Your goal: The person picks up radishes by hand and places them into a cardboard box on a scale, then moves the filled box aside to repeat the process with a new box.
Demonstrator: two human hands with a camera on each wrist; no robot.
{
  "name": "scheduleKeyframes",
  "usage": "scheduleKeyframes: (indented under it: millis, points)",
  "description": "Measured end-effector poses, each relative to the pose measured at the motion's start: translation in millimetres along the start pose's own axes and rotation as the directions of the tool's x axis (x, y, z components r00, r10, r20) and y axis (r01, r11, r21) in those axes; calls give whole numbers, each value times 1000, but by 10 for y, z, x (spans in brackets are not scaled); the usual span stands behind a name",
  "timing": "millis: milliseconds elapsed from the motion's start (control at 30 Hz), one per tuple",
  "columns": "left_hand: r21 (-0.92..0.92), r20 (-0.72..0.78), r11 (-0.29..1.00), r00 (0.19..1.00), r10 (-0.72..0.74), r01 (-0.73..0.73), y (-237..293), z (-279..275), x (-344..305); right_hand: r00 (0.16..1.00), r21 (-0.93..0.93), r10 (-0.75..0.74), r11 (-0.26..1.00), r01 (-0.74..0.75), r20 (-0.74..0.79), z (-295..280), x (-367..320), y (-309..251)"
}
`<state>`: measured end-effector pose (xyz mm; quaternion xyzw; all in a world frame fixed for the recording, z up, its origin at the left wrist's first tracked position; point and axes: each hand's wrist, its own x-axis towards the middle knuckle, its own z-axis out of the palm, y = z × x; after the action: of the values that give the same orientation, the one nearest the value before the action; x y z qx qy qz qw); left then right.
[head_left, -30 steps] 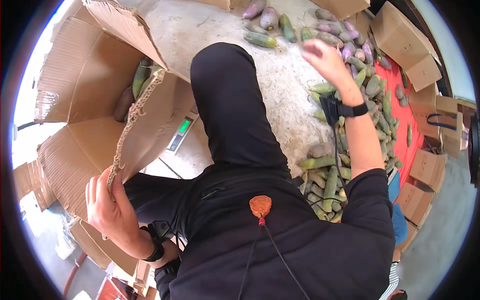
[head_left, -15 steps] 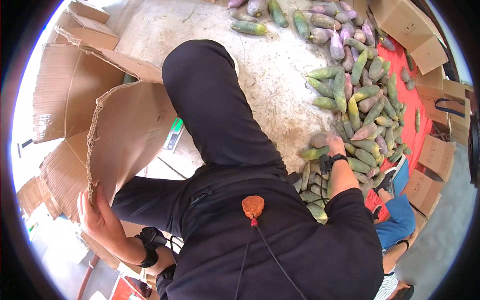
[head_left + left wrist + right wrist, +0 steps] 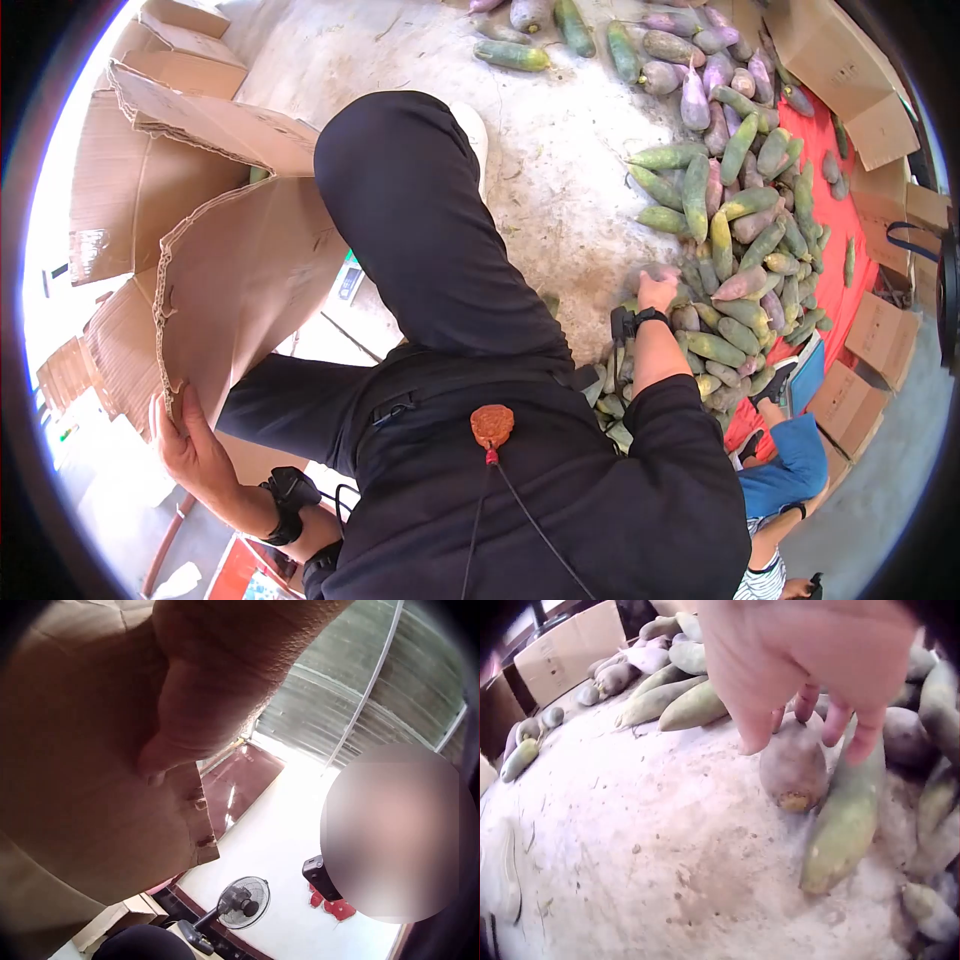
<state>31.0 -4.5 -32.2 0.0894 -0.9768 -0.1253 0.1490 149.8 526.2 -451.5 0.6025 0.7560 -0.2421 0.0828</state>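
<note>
In the head view my left hand point(image 3: 197, 455) pinches the edge of a large open cardboard box's flap point(image 3: 250, 270); the left wrist view shows the thumb point(image 3: 180, 742) against the brown cardboard point(image 3: 82, 780). My right hand point(image 3: 657, 292) is at the near left side of a heap of green and purple radishes point(image 3: 740, 285). From the right wrist view, that hand point(image 3: 810, 660) reaches down over a round purple-brown radish point(image 3: 791, 769), thumb on one side and fingers curled at the other, beside a long green radish point(image 3: 844, 825). Flap and leg hide most of the box's inside.
A scale display point(image 3: 350, 275) shows beside the box. Loose radishes point(image 3: 512, 55) lie on the floor ahead. A red sheet point(image 3: 845, 260) runs under the heap, with cardboard boxes point(image 3: 845, 405) along it. Another person's arm and blue clothing point(image 3: 790, 465) are at lower right.
My right hand has come down from above the floor to the heap's near side and closed round a radish. My left hand still holds the flap, which has swung lower and outward.
</note>
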Motion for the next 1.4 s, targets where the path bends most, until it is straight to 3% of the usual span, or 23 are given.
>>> scheduleKeyframes:
  millis: [67,233,300,333,367,500,533,567,633,700,733,767,833,867,933,967,1033,1067,1100,1133,1233,1300,1400]
  points:
    - [17,6,1000,1000,0,0,-19,-3,15,967,233,224,953,-191,-122,69,43,-57]
    - [42,21,999,1000,6,-7,-26,-29,44,975,358,215,916,-181,-57,378,353,1]
    - [53,15,999,1000,1,-1,-34,-52,61,912,495,397,775,-393,102,188,192,-371]
    - [26,37,1000,999,-10,9,-31,-60,69,948,499,315,816,-291,38,185,196,-369]
    - [-3,55,1000,998,-21,21,-28,-63,79,925,611,377,724,-320,37,470,435,-121]
    - [12,33,998,998,-60,60,45,-50,91,863,304,505,819,-486,20,428,483,-342]
    - [14,34,999,998,-48,47,77,-43,99,902,187,425,894,-406,-73,493,537,-276]
    - [18,34,999,999,-34,34,102,-46,109,871,199,491,855,-478,-19,485,547,-260]
    - [45,32,998,999,-41,39,106,-51,108,859,363,500,784,-504,114,478,574,-196]
    - [68,34,997,998,-44,41,149,-65,133,851,380,475,762,-525,223,497,572,-156]
    - [79,43,997,999,-7,4,201,-65,150,859,392,452,764,-512,241,495,493,-215]
    - [90,51,995,998,29,-33,249,-64,171,899,426,295,802,-417,325,455,402,-251]
    - [93,27,991,995,99,-101,338,-73,218,803,574,159,622,-533,574,744,602,-30]
    - [84,48,990,993,106,-110,365,-75,217,805,577,140,628,-523,577,679,475,-206]
    - [85,66,988,990,123,-128,363,-74,194,703,430,114,720,-545,702,359,-35,-660]
    - [94,61,986,990,129,-134,383,-78,177,704,433,98,727,-534,703,276,-240,-871]
    - [136,69,977,985,156,-165,385,-73,114,833,483,69,787,-384,550,152,-537,-1239]
    - [154,77,970,981,178,-188,377,-76,72,798,522,-67,789,-325,598,67,-574,-1364]
    - [168,83,965,978,191,-203,392,-84,40,796,522,-79,793,-316,601,-65,-696,-1564]
    - [179,79,960,976,204,-215,390,-79,16,779,587,-233,784,-204,582,-227,-859,-1838]
    - [187,54,954,972,230,-236,353,-68,-17,676,712,-557,699,68,483,-646,-1120,-2579]
    - [202,61,946,967,247,-254,340,-75,-25,527,836,-786,499,229,324,-945,-1397,-3042]
    - [180,45,947,964,262,-266,315,-71,-28,296,899,-935,290,329,193,-1496,-1966,-3661]
